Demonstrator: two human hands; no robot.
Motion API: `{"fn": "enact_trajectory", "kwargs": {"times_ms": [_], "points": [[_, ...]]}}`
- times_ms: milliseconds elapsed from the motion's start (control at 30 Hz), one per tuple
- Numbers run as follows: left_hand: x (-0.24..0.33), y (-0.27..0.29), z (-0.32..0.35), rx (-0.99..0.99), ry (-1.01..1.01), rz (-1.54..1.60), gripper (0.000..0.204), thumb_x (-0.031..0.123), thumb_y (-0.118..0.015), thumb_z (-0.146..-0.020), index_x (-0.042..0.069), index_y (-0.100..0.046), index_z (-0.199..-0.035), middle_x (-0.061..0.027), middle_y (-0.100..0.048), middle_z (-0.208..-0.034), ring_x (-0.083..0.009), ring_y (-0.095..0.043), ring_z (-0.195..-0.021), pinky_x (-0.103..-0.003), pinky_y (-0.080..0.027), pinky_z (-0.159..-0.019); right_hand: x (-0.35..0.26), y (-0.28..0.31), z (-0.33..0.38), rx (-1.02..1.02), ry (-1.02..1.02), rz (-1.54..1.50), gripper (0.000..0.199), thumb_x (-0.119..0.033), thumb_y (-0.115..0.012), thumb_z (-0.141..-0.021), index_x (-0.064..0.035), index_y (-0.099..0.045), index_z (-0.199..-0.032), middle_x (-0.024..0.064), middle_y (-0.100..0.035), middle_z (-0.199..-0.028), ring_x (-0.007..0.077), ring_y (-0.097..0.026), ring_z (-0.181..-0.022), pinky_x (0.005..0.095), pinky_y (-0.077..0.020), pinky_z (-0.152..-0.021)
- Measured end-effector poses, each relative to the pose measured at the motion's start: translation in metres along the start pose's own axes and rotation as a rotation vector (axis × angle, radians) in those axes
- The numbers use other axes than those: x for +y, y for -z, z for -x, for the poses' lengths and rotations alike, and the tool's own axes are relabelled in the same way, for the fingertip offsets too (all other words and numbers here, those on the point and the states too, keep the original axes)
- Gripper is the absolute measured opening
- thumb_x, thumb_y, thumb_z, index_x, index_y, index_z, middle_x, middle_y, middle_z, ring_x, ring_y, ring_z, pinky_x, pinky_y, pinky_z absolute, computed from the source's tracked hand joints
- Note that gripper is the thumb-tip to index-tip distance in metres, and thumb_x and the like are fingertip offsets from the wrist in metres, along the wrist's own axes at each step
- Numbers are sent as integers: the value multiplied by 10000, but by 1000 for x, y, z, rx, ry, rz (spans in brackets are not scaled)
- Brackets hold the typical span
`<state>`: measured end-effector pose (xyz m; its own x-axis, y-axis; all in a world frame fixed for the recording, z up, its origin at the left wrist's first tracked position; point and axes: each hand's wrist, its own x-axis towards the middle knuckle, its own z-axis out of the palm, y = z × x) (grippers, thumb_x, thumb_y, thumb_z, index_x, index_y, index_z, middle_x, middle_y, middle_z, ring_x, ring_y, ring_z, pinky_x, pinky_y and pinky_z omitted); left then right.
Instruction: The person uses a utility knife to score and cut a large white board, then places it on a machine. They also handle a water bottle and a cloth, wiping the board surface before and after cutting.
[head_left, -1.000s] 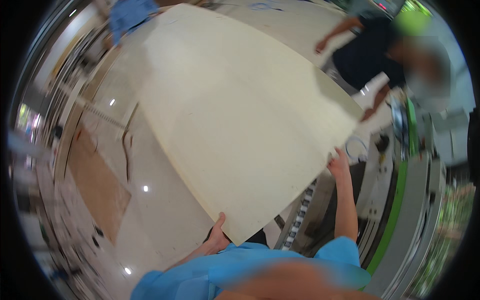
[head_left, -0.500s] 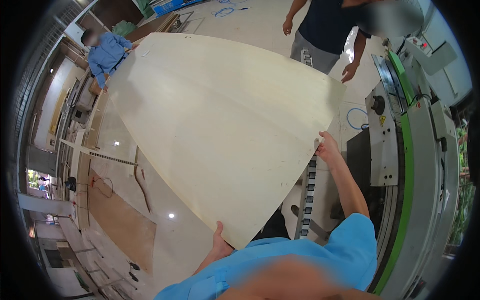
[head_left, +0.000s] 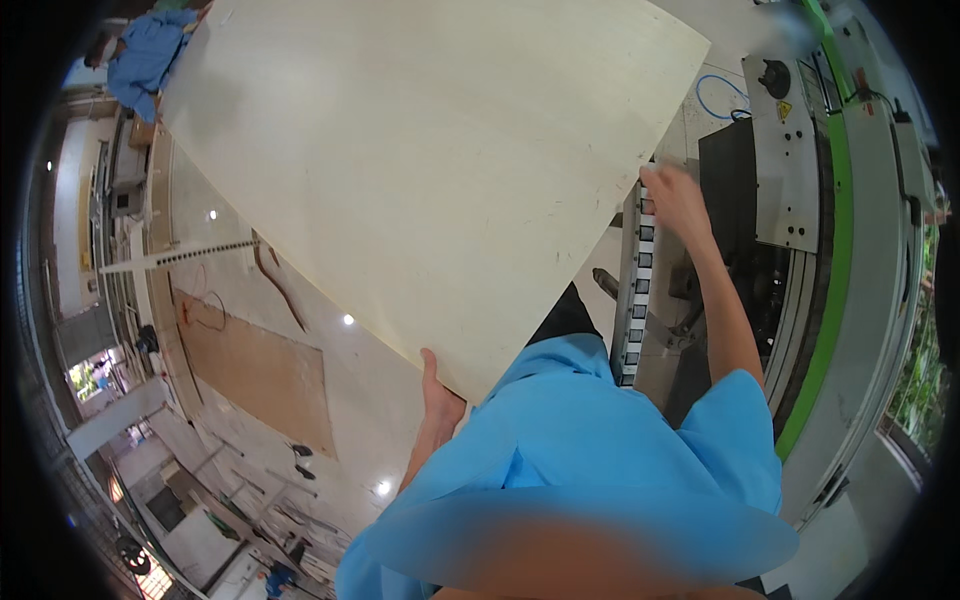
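A large pale wooden board (head_left: 430, 190) slants across the view, its near corner close to my waist. At the near left edge, my left hand (head_left: 440, 400) grips it with the thumb up along the edge and the fingers hidden underneath. Farther up the right edge is my right hand (head_left: 676, 200), slightly smeared, its fingers closed at the board's rim. At the far left corner, a person in a blue shirt (head_left: 150, 60) has hands at the board's edge.
A roller rail (head_left: 636, 290) runs beneath my right forearm. Right of it stands a grey and green machine (head_left: 785, 150). A blue hose (head_left: 715, 95) loops on the floor beyond. To the left, a brown sheet (head_left: 260, 370) lies on the floor beside a perforated bar (head_left: 190, 255).
The view has tipped down toward my body, so the board sits higher in the picture. The person in the dark shirt has mostly left the view. Both hands stay at the board's edges.
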<state>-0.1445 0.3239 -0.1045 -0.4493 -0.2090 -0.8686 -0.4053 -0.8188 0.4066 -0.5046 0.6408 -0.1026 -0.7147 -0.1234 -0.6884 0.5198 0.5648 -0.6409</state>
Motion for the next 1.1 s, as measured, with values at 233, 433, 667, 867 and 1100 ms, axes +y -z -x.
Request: {"fn": "enact_trajectory", "kwargs": {"times_ms": [233, 433, 667, 867, 1100], "points": [[-1, 10, 11, -16, 77, 140, 791, 670, -289, -1002, 98, -265, -1548, -146, -357, -1549, -338, -362, -1418, -490, -350, -1144, 38, -100, 39, -315, -345, -847, 962, -759, -547, -856, 5, -424, -1427, 218, -588, -1317, 295, -581, -1220, 449, -482, -1006], [-6, 23, 15, 34, 32, 254, 775, 652, -313, -1007, 85, -301, -1535, -153, -374, -1540, -344, -378, -1402, -492, -347, -1143, 20, -106, -17, -19, 73, -1373, 676, -532, -548, -974, -88, -417, -1467, 98, -504, -1458, 308, -475, -1337, 475, -382, -1120], [-17, 31, 8, 44, -139, 335, 720, 577, -359, -1034, 30, -346, -1502, -168, -459, -1468, -336, -450, -1341, -470, -378, -1117, 6, -97, -26, 3, 134, -1231, 656, -529, -394, -1031, -85, -350, -1512, 103, -405, -1537, 312, -412, -1390, 460, -349, -1154], [-18, 68, 2, 153, -323, 320, 684, 522, -412, -1040, -8, -378, -1471, -178, -502, -1422, -309, -498, -1296, -421, -403, -1091, 8, -119, -12, -45, 91, -1125, 669, -544, -355, -1040, -107, -290, -1543, 90, -346, -1572, 292, -372, -1416, 438, -337, -1159], [6, 107, -7, 257, -382, 175, 687, 517, -372, -1048, -25, -375, -1472, -185, -476, -1452, -301, -479, -1323, -404, -374, -1112, 3, -153, 12, -50, -103, -1020, 746, -637, -399, -996, -157, -274, -1553, 74, -362, -1560, 294, -376, -1412, 477, -353, -1142]]}}
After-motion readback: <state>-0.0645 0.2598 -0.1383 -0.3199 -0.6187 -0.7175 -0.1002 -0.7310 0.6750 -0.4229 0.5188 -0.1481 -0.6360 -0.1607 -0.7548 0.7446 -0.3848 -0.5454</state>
